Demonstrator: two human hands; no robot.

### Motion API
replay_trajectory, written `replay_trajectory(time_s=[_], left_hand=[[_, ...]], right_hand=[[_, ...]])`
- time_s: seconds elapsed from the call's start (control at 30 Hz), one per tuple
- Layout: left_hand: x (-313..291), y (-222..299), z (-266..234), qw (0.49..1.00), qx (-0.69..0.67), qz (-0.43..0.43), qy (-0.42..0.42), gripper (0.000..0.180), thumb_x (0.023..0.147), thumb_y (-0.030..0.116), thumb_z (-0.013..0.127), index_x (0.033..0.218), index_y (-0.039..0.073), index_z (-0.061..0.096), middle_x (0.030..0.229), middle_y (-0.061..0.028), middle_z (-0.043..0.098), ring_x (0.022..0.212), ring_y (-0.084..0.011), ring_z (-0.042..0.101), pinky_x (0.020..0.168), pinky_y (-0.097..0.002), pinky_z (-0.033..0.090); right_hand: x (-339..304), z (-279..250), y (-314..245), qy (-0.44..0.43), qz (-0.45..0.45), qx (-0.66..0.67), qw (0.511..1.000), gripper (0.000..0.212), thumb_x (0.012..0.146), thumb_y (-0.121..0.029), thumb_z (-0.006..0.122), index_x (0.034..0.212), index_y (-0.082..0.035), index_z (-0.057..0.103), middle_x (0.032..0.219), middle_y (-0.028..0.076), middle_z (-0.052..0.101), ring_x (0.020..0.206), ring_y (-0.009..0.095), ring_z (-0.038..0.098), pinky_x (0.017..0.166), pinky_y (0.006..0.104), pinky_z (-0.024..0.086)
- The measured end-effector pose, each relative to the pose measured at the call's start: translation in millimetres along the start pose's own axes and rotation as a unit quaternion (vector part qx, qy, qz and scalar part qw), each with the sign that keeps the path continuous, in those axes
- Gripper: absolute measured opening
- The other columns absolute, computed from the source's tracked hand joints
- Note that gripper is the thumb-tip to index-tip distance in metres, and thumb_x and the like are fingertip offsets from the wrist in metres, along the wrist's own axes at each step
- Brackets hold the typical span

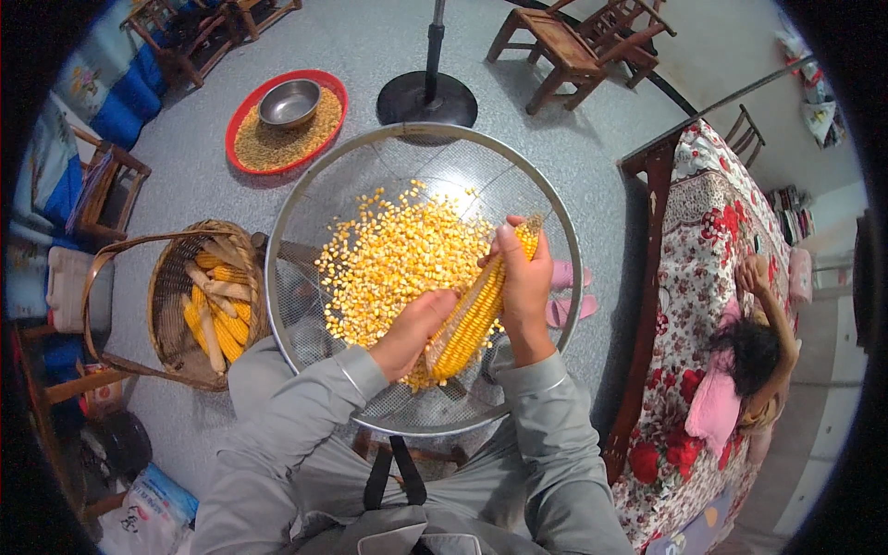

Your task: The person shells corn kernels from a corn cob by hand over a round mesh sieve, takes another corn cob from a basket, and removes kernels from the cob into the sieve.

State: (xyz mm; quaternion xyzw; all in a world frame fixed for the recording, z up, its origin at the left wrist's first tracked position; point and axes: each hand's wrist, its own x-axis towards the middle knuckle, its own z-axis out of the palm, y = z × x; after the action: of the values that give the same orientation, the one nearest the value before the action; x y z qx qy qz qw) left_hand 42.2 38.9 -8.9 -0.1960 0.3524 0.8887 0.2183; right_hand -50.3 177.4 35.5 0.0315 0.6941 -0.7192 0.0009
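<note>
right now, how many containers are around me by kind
wire sieve: 1
wicker basket: 1
red tray: 1
metal bowl: 1
total: 4

A red round tray [242, 118] of grain lies on the grey floor [555, 157], with a steel bowl [289, 102] sitting in it. Beside it stands the black round base of a stand [426, 96]. Wooden stools [564, 46] stand farther off. A bed under a red floral cover [703, 268] lies to the right, with a person [754, 356] lying on it.
</note>
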Motion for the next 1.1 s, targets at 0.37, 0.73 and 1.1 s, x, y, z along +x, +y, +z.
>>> replay_trajectory(time_s=[0.37,0.73,1.1], left_hand=[[-9,12,5,0.998,0.024,-0.043,-0.044,0.049,0.107,0.036,0.026,0.132,-0.002,0.043,0.114,-0.0158,0.063,0.099,-0.0218,0.065,0.086,-0.0366,0.054],[-14,25,-8,0.988,0.146,0.021,-0.047,0.053,0.104,0.04,0.037,0.124,-0.007,0.051,0.111,-0.0207,0.064,0.103,-0.0232,0.063,0.092,-0.0325,0.049],[-30,24,21,0.814,0.539,0.215,0.019,0.072,0.08,0.042,0.077,0.127,-0.005,0.051,0.114,-0.0194,0.063,0.103,-0.0223,0.064,0.088,-0.0345,0.049]], right_hand=[[6,-7,8,-0.01,0.19,0.311,0.931,0.037,0.099,-0.035,0.053,0.118,-0.003,0.047,0.082,0.005,0.054,0.066,0.019,0.059,0.059,0.0356,0.054],[20,-27,-1,0.008,0.163,0.369,0.915,0.041,0.096,-0.041,0.052,0.117,-0.006,0.052,0.104,0.007,0.057,0.094,0.02,0.059,0.074,0.0369,0.054],[12,-15,2,0.035,0.164,0.338,0.926,0.04,0.099,-0.041,0.05,0.118,-0.006,0.05,0.105,0.01,0.057,0.095,0.024,0.061,0.084,0.0425,0.054]])
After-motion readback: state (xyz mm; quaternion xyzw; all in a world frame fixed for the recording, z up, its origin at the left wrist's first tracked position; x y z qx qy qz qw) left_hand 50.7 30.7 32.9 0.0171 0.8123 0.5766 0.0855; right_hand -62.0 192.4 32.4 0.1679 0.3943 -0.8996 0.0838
